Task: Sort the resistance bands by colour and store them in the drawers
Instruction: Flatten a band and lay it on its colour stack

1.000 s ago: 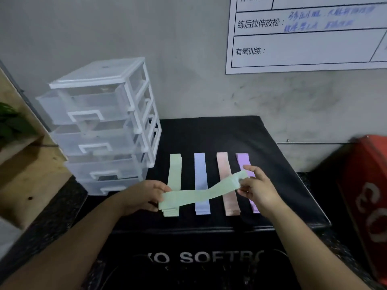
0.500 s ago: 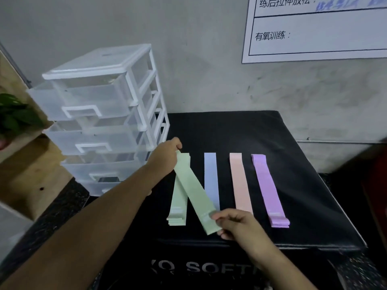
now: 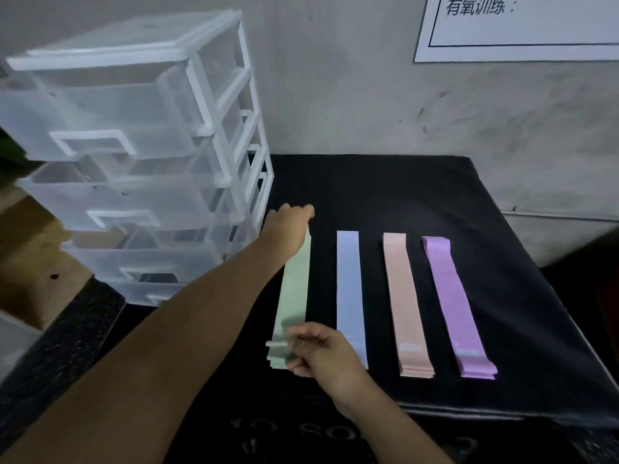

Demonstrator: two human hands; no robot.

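Top green band (image 3: pixel 295 286) laid along green stack (image 3: pixel 278 363), left part of bench (image 3: pixel 402 195). Near end pinched by right hand (image 3: pixel 323 351); far end covered by left hand (image 3: pixel 290 226), grip not discernible. Risk: uneven release, band laid skewed, stack edges disturbed, neighbouring blue stack (image 3: pixel 350 296) brushed.

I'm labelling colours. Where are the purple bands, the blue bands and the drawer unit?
purple bands (image 3: pixel 454 303): head view, middle of top band.
blue bands (image 3: pixel 350 296): head view, middle of top band.
drawer unit (image 3: pixel 110 105): head view, top drawer's front.
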